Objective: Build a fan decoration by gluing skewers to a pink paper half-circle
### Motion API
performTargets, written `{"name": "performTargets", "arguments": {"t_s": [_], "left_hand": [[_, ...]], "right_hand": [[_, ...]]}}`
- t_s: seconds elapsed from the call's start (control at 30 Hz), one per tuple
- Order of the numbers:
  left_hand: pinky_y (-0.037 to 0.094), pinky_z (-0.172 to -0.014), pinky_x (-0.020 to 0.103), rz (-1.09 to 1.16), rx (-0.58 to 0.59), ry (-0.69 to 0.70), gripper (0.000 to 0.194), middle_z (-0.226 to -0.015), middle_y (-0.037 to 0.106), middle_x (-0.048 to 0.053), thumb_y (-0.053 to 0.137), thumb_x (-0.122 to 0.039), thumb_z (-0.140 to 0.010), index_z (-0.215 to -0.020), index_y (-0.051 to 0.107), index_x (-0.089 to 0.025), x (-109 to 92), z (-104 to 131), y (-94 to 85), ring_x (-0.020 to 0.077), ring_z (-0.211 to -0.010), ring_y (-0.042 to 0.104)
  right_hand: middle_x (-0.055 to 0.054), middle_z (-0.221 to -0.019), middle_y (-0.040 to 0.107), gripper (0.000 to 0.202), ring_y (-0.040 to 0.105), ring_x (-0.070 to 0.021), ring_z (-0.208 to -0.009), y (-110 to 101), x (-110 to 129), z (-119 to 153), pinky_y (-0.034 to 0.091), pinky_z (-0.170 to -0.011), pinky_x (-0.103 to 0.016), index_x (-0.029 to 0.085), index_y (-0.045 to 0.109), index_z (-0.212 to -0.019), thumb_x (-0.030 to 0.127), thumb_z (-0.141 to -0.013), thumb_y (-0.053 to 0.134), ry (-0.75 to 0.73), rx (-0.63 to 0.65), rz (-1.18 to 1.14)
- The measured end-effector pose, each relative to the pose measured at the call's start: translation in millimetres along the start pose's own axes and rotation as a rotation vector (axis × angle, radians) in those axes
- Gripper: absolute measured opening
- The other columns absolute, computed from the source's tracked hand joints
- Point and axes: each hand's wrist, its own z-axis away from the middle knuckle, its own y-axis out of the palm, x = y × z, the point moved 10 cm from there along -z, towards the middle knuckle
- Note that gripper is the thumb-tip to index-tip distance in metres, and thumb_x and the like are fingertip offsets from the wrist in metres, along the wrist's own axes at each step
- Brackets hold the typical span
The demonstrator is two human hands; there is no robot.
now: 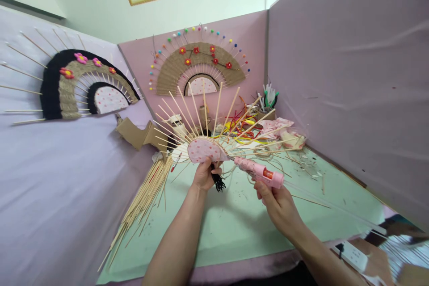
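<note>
My left hand (205, 176) grips the lower edge of a half-round fan frame (204, 149), covered in white cloth with pink dots. Thin wooden sticks (219, 103) spread outward from its curved rim. A black yarn tassel (218, 182) hangs below, beside my left fingers. In my right hand (273, 199) is a pink hot glue gun (258, 170), fingers wrapped round its handle. The gun's nozzle points left and lies at the right corner of the half-round piece; whether it touches cannot be told. A long clear glue stick (335, 208) trails from the gun's back.
Loose wooden sticks (144, 201) lie in a heap on the left of the green tabletop (241, 241). Coloured pipe cleaners (246, 127), dotted cloth (276, 127) and a holder of glue sticks (268, 103) stand at the back right. Finished fans (201, 60) hang on the partitions. A power strip (350, 254) sits lower right.
</note>
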Motion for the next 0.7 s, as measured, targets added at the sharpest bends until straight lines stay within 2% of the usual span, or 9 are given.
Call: {"name": "performTargets", "arguments": {"t_s": [0.1, 0.33, 0.57, 0.7], "left_hand": [[0.034, -0.035, 0.007, 0.005, -0.017, 0.000, 0.025, -0.060, 0.055, -0.002, 0.085, -0.023, -0.066, -0.071, 0.061, -0.015, -0.9, 0.6, -0.4, 0.0088, -0.066, 0.058], [0.033, -0.035, 0.006, -0.001, -0.016, -0.003, 0.030, -0.056, 0.052, -0.003, 0.087, -0.026, -0.062, -0.069, 0.060, -0.015, -2.1, 1.2, 1.5, 0.0089, -0.066, 0.058], [0.033, -0.034, 0.008, -0.014, -0.052, 0.020, 0.024, -0.061, 0.055, -0.001, 0.082, -0.026, -0.069, -0.069, 0.060, -0.015, -5.1, 2.0, -0.2, 0.0095, -0.065, 0.056], [0.032, -0.034, 0.008, -0.004, -0.056, 0.019, 0.025, -0.061, 0.056, -0.001, 0.084, -0.025, -0.066, -0.069, 0.061, -0.015, -5.1, 1.7, -1.1, 0.0106, -0.067, 0.058]], "right_hand": [[0.000, -0.059, 0.053, 0.046, 0.046, -0.0130, -0.053, -0.3, -0.5, 0.1, 0.039, -0.050, -0.025, 0.018, 0.056, -0.070, 0.057, -0.092, 0.042, 0.000, -0.001, 0.003], [-0.001, -0.058, 0.054, 0.047, 0.048, -0.0140, -0.054, -1.9, 0.1, 0.7, 0.041, -0.051, -0.025, 0.020, 0.054, -0.064, 0.057, -0.091, 0.042, -0.003, -0.003, 0.028], [-0.001, -0.054, 0.054, 0.051, 0.049, -0.0165, -0.053, -3.8, 1.3, 0.0, 0.041, -0.050, -0.026, 0.020, 0.060, -0.067, 0.062, -0.089, 0.042, -0.003, -0.012, 0.057], [-0.001, -0.054, 0.053, 0.052, 0.048, -0.0156, -0.053, -3.2, 2.5, -0.1, 0.041, -0.050, -0.026, 0.021, 0.056, -0.063, 0.062, -0.090, 0.040, -0.005, -0.001, 0.062]]}}
